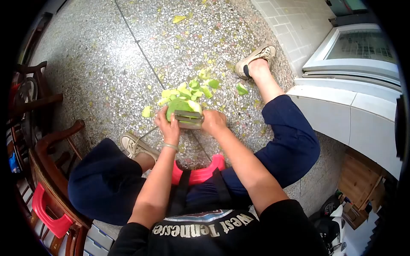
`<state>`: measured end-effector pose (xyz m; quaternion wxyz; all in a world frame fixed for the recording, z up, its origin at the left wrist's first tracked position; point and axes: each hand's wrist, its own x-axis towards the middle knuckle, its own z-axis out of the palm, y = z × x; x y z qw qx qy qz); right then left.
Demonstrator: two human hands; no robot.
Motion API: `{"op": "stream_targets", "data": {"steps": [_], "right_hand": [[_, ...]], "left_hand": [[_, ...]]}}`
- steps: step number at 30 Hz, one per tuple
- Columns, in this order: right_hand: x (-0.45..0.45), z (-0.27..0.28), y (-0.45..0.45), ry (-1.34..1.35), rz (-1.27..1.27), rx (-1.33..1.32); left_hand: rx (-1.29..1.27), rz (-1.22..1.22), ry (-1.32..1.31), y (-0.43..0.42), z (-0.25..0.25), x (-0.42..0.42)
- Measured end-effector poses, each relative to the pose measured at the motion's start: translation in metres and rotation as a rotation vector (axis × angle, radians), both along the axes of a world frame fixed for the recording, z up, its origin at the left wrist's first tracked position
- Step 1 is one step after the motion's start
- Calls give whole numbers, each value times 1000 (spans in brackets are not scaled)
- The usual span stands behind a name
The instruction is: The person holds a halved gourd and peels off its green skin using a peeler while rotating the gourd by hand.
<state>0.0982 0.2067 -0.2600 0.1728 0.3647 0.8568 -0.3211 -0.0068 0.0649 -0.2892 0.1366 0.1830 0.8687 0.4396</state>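
A large green fruit (176, 106), pale where its skin is cut away, is held low over the floor between my hands. Wrapped against its left side, my left hand (168, 123) steadies it, with a bangle on the wrist. My right hand (213, 121) is closed around the handle of a knife (188, 114), whose broad, flat blade lies across the near side of the fruit. The handle is mostly hidden by my fingers. Just beyond the fruit, green and yellowish peelings (196, 88) lie in a loose pile.
Speckled stone floor (106, 85) surrounds my feet, with single peel scraps (242, 88) scattered about. I sit on a pink plastic stool (198, 175). Wooden chairs (51, 145) stand at left. A white tiled ledge (329, 111) and a framed window panel (354, 47) are at right.
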Motion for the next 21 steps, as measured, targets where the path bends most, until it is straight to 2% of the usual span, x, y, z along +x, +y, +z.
{"op": "stream_targets", "data": {"steps": [4,9,11,14,15,16,18,20,21], "right_hand": [[10,-12,9,-61,-102,32],[27,-12,21,-144,-223,38],[49,-21,30,-394,-410,-77],[50,-10,22,-402,-348,-168],[45,-3,18,-421,-365,-158],[41,-5,16,-409,-368,-152],[41,-4,8,-123,-382,-80],[32,30,2,-68,-413,-118],[28,38,-1,-60,-286,-96]], "left_hand": [[28,23,15,11,7,8],[-109,36,68,20,17,19],[-71,21,102,11,7,15],[-86,95,12,-2,-2,24],[-48,73,72,-2,-3,21],[-39,72,82,1,-2,16],[-87,7,124,3,2,11],[-86,28,138,3,-2,11],[-114,45,111,4,0,11]]}}
